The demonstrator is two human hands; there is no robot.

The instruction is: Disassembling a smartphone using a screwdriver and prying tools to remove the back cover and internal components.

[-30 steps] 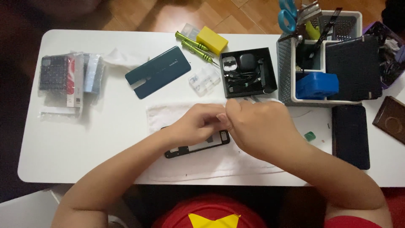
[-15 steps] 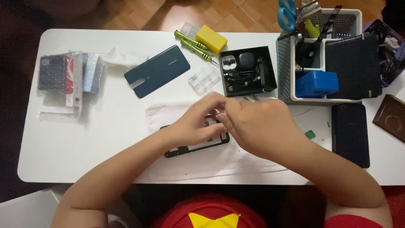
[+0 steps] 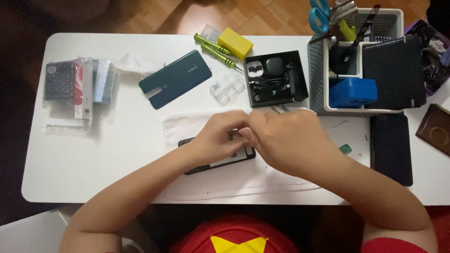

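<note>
Black and opened, the phone body [image 3: 218,161] lies on a white cloth [image 3: 187,126] at the middle of the white bench [image 3: 117,164], mostly covered by both hands. The left hand [image 3: 218,140] rests curled on it, fingers bent; whether it pinches anything cannot be told. The right hand [image 3: 288,140] is closed in a loose fist, touching the left, its grip hidden. Behind lie a dark teal back cover [image 3: 176,78], a clear parts box [image 3: 227,87] and green screwdrivers [image 3: 216,49].
</note>
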